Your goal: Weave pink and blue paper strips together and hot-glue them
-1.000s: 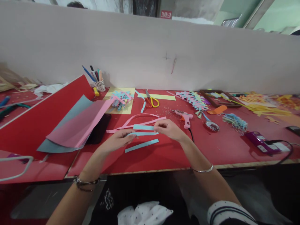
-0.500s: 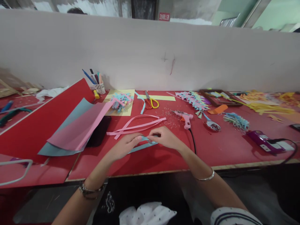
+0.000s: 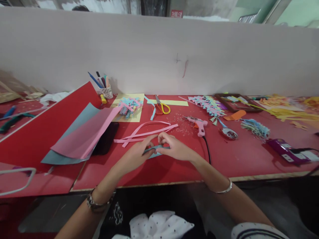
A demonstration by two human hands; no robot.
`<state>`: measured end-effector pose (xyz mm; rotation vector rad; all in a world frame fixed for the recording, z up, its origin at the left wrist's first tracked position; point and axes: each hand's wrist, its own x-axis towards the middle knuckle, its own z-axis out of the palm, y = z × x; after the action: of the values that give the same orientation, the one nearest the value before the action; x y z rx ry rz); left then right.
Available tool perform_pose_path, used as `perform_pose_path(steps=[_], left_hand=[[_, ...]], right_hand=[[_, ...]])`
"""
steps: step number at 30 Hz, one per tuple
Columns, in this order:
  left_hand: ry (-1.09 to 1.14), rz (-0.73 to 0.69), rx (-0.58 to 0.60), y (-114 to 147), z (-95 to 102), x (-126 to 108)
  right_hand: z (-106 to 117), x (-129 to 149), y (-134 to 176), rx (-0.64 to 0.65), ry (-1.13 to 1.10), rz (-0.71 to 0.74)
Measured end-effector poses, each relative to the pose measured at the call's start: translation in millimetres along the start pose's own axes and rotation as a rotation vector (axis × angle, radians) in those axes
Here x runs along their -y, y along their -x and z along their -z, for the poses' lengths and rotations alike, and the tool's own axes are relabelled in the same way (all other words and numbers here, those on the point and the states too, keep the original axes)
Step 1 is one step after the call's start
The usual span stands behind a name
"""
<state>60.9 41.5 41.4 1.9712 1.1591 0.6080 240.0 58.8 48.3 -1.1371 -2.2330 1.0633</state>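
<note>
Between my hands, just above the red tabletop, is a blue paper strip point(image 3: 155, 155). My left hand point(image 3: 138, 151) pinches it from the left, fingers curled. My right hand point(image 3: 176, 147) grips it from the other side, thumb and fingers closed; the fingertips of both hands nearly meet and hide part of the strip. Pink paper strips point(image 3: 134, 136) lie crossed on the table just beyond my hands. A pink hot glue gun point(image 3: 200, 124) rests to the right, its black cord running toward the table's front edge.
Yellow-handled scissors point(image 3: 164, 108) and a heap of cut paper pieces point(image 3: 129, 107) lie farther back. Leaning at left are large pink and blue sheets point(image 3: 82, 139) over a dark flat object point(image 3: 107, 139). A woven paper piece point(image 3: 208, 105) and a purple device point(image 3: 286, 151) are at right.
My hands have drawn closer together and turned inward around the blue strip. Its lower length, stretched out to the left before, is now mostly covered.
</note>
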Motion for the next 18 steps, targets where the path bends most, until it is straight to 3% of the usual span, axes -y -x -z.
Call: perform_pose_path(steps=[8, 11, 15, 18], left_hand=[[0.08, 0.088, -0.112, 1.1, 1.4, 9.6], [0.124, 0.116, -0.114, 2.4, -0.2, 10.0], [0.209, 0.124, -0.078, 3.0, -1.3, 8.0], [0.25, 0.17, -0.125, 4.4, -0.9, 7.9]], right_hand=[[2.0, -5.4, 6.3, -0.072, 0.146, -0.022], [-0.2, -3.9, 10.8, -0.043, 0.23, -0.039], [-2.4, -5.6, 11.2, 0.027, 0.26, 0.053], [-1.7, -7.8, 10.3, 0.021, 0.236, 0.06]])
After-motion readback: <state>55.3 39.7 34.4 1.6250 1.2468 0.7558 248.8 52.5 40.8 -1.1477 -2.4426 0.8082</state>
